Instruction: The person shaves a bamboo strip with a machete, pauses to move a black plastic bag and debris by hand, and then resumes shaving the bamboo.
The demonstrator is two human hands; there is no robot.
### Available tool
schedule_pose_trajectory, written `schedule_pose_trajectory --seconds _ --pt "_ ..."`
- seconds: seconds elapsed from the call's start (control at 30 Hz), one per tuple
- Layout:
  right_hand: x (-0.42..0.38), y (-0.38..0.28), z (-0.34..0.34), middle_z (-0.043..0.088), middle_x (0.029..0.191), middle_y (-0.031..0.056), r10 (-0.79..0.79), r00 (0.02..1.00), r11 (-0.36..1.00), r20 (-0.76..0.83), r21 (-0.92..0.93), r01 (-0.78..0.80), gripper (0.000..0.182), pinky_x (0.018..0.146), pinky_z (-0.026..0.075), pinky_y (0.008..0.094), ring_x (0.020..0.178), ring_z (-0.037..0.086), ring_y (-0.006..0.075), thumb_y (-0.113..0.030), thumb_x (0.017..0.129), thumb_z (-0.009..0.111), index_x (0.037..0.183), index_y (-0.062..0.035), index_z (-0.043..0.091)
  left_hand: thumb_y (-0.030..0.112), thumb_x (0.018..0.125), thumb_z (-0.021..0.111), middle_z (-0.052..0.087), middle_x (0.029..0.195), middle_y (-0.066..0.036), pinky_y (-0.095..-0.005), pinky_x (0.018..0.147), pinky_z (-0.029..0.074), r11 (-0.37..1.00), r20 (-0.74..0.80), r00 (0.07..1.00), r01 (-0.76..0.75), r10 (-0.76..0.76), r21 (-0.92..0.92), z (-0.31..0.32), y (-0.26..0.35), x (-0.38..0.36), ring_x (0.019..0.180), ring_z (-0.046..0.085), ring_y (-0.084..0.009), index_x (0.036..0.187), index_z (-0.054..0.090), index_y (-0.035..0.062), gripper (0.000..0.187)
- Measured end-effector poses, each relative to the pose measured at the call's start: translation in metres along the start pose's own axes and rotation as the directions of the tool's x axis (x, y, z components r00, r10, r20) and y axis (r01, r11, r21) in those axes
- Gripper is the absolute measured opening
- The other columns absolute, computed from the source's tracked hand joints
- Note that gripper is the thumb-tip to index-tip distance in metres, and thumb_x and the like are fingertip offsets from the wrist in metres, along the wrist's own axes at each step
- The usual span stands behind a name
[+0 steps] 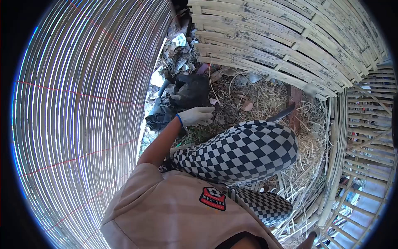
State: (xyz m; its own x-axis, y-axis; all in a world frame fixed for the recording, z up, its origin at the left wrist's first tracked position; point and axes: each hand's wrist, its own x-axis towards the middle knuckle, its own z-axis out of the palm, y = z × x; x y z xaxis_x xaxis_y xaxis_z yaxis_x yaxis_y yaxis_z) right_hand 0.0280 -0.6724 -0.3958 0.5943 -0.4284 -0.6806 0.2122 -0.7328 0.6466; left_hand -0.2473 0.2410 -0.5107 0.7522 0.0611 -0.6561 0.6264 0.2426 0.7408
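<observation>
1 head view, fisheye, looking steeply down, close over lap.

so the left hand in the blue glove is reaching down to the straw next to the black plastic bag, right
Not quite: the glove is white, with only a blue edge at the cuff. The head view shows the left hand in that white glove reaching down to the straw, next to the black plastic bag. The rest holds.

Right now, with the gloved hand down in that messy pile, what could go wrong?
The gloved hand reaches into straw and litter beside a black plastic bag; something sharp hidden there might poke through the glove. Loose bamboo strips by the checkered knee could scratch or trip the person.
</observation>
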Motion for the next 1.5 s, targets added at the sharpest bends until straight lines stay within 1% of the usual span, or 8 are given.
schedule_pose_trajectory --seconds 0.2,0.33,0.4,0.7,0.83,1.2,1.33,1.5 --pt "0.061 -0.151 -0.045 0.073 0.092 0.0221 -0.371 0.819 0.638 -0.437 0.521 0.567 0.043 0.077 0.058 0.0438 0.085 0.074 0.0334 -0.036 0.079 0.079 0.098 0.0016 0.071 0.032 0.1 0.061 0.058 0.147 -0.016 -0.0389 0.107 0.05 0.961 -0.004 0.988 -0.148 0.153 0.233 0.004 -0.01 -0.002 0.129 0.06 -0.0232 0.156 0.041 0.0014 0.067" --pt "-0.045 -0.299 -0.193 0.077 0.096 0.0163 -0.411 0.912 0.911 0.001 0.037 0.411 0.051 0.077 0.063 0.0396 0.083 0.078 0.0249 -0.046 0.087 0.071 0.118 -0.0056 0.075 0.031 0.096 0.062 0.067 0.138 -0.015 -0.0372 0.106 0.05 0.798 -0.012 0.985 -0.133 0.173 0.587 0.007 0.003 -0.018 0.119 0.066 -0.0247 0.144 0.059 0.0045 0.054" --pt "0.012 -0.339 -0.206 0.075 0.118 0.0176 -0.484 0.836 0.853 -0.261 -0.355 0.383 0.055 0.093 0.059 0.0456 0.117 0.071 0.0314 -0.044 0.08 0.074 0.124 -0.0119 0.074 0.03 0.093 0.063 0.07 0.131 -0.016 -0.0383 0.104 0.051 0.727 -0.026 0.983 -0.117 0.182 0.677 -0.001 -0.004 -0.022 0.115 0.068 -0.0269 0.138 0.064 0.0074 0.05" --pt "-0.091 -0.533 -0.288 0.073 0.115 0.0246 -0.534 0.496 0.512 -0.684 0.205 0.834 0.071 0.093 0.056 0.0491 0.11 0.07 0.0416 -0.064 0.074 0.078 0.109 -0.0021 0.072 0.035 0.091 0.065 0.072 0.111 -0.019 -0.0448 0.092 0.053 0.614 -0.092 0.823 -0.339 0.56 0.713 -0.037 -0.043 0.023 0.104 0.068 -0.0383 0.125 0.068 0.0085 0.043" --pt "-0.119 -0.588 -0.267 0.073 0.114 0.0259 -0.147 0.705 0.667 -0.693 0.457 0.588 0.09 0.094 0.056 0.0482 0.109 0.07 0.0409 -0.065 0.068 0.083 0.122 0.0048 0.063 0.034 0.092 0.066 0.067 0.122 -0.019 -0.0429 0.101 0.05 0.587 0.037 0.849 -0.396 0.528 0.707 -0.051 -0.04 0.087 0.116 0.063 -0.0373 0.133 0.063 0.0102 0.048" --pt "-0.085 -0.58 -0.235 0.076 0.098 0.0211 -0.373 0.601 -0.161 -0.707 0.687 0.708 0.043 0.08 0.056 0.0434 0.09 0.072 0.039 -0.033 0.083 0.074 0.114 -0.0019 0.071 0.063 0.082 0.073 0.072 0.095 -0.017 -0.0461 0.082 0.056 0.339 0.233 0.91 -0.351 0.343 0.873 0.121 0.008 0.182 0.091 0.071 -0.0368 0.103 0.07 0.0064 0.061" --pt "-0.103 -0.498 -0.246 0.075 0.097 0.0195 0.062 0.727 0.533 -0.683 0.639 0.555 0.035 0.085 0.056 0.0474 0.093 0.071 0.0415 -0.04 0.08 0.074 0.093 -0.0072 0.074 0.059 0.077 0.078 0.07 0.088 -0.014 -0.0484 0.075 0.055 0.383 0.116 0.903 -0.289 0.414 0.878 0.153 -0.012 0.192 0.082 0.071 -0.0359 0.092 0.065 0.0054 0.057" --pt "-0.047 -0.412 -0.21 0.068 0.091 0.0095 0.739 0.263 0.377 -0.621 0.704 0.602 0.02 0.069 0.054 0.045 0.079 0.065 0.027 -0.032 0.094 0.064 0.088 -0.0128 0.066 0.039 0.077 0.076 0.07 0.093 -0.017 -0.0489 0.076 0.056 0.364 0.024 0.895 -0.206 0.445 0.908 0.156 -0.023 0.208 0.086 0.071 -0.0369 0.1 0.064 0.0046 0.043"
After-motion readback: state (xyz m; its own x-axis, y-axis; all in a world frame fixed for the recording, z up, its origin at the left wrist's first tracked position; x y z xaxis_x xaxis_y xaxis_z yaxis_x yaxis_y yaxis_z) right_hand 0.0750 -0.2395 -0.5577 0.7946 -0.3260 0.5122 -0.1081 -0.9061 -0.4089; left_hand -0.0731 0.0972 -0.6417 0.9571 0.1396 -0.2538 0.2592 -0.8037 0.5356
